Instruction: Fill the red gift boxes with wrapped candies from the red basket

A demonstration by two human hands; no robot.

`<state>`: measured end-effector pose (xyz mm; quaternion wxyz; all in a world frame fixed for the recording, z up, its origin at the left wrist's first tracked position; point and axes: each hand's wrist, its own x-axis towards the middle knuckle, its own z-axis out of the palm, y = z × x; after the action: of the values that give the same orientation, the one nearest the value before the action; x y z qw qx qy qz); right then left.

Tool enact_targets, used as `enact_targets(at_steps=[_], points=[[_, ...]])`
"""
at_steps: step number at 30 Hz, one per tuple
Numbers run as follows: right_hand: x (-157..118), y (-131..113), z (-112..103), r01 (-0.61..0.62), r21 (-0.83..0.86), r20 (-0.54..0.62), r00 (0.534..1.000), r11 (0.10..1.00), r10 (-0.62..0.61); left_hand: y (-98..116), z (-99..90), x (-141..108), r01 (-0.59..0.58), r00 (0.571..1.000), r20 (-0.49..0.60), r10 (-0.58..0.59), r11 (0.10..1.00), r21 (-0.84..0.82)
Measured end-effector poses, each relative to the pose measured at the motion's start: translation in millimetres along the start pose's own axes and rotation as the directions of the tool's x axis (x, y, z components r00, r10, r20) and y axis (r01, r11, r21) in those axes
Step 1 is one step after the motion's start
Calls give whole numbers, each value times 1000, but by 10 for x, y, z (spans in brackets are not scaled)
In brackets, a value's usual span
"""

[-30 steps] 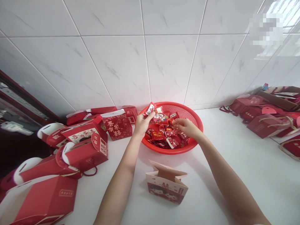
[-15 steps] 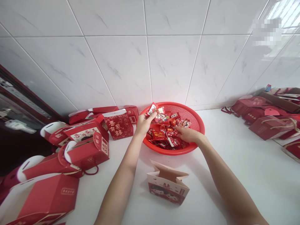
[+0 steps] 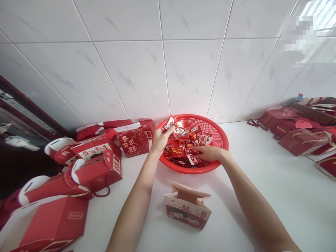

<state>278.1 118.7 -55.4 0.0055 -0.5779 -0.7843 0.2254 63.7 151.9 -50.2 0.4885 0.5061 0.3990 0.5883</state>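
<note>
A round red plastic basket stands against the tiled wall, with many red wrapped sweets inside. My left hand is closed on several candy packets above the basket's left side. Inside the basket, my right hand reaches down from the right, its fingers touching the sweets, apart and with nothing visibly gripped. An upright paper box with an open top stands between my forearms, in front of the basket.
Several red gift boxes crowd the left side. More red boxes and a brown carton lie at the right. Keys hang by a dark cabinet at the far left.
My right hand has shifted slightly left and toward me over the sweets. My left hand keeps its hold on the packets, nearly unmoved.
</note>
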Motion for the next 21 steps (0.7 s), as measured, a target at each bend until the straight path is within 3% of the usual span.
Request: enact_targets(at_steps=[3, 7, 13, 21], points=[[-3, -24, -19, 2, 25, 80, 997, 1000, -4, 1, -3, -1, -1, 1000, 4, 1, 1000, 4], [-21, -53, -36, 12, 79, 65, 998, 997, -17, -4, -9, 6, 0, 1000, 1, 0, 1000, 8], [-33, -48, -52, 75, 267, -105, 993, 961, -49, -26, -21, 15, 5, 1000, -9, -5, 1000, 10], [-31, -3, -100, 89, 575, -309, 944, 813, 115, -33, -23, 21, 10, 1000, -7, -10, 1000, -10]])
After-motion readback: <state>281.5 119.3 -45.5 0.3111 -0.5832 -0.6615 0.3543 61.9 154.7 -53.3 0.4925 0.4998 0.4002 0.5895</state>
